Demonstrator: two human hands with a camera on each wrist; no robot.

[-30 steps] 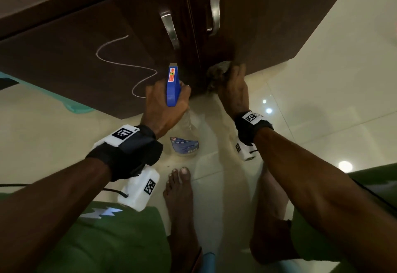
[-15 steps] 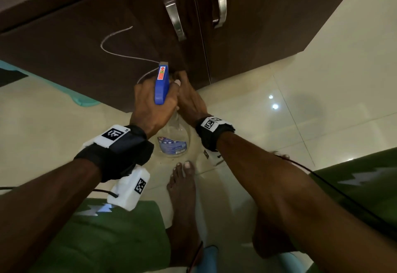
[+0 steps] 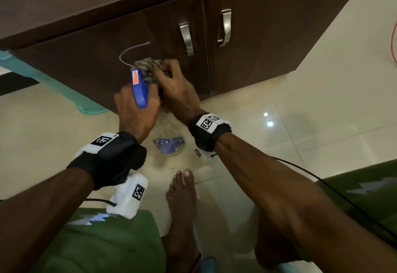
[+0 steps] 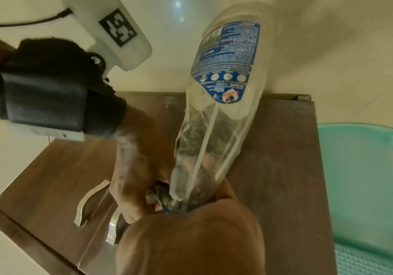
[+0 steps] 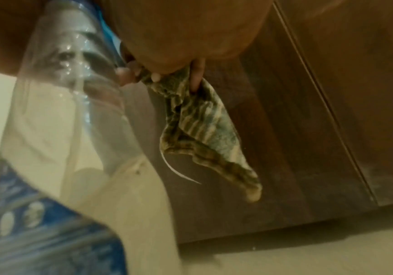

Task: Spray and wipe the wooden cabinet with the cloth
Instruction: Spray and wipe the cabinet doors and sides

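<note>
Right hand (image 3: 175, 86): bunches the striped cloth (image 3: 148, 68) against the cabinet door.
Left hand (image 3: 135, 111): grips the spray bottle (image 3: 169, 141) (clear, blue trigger head).
Cabinet (image 3: 86, 62): dark wood, white chalk squiggle (image 3: 129, 51) beside the cloth.
Handles (image 3: 186, 38): two, metal.

our left hand (image 3: 137, 111) grips the blue-topped spray bottle (image 3: 139, 88) while our right hand (image 3: 178, 88) holds the striped cloth (image 3: 146, 66) against the dark wooden cabinet (image 3: 86, 58) door, over a white squiggle (image 3: 133, 50), near the metal handles (image 3: 186, 38).
</note>
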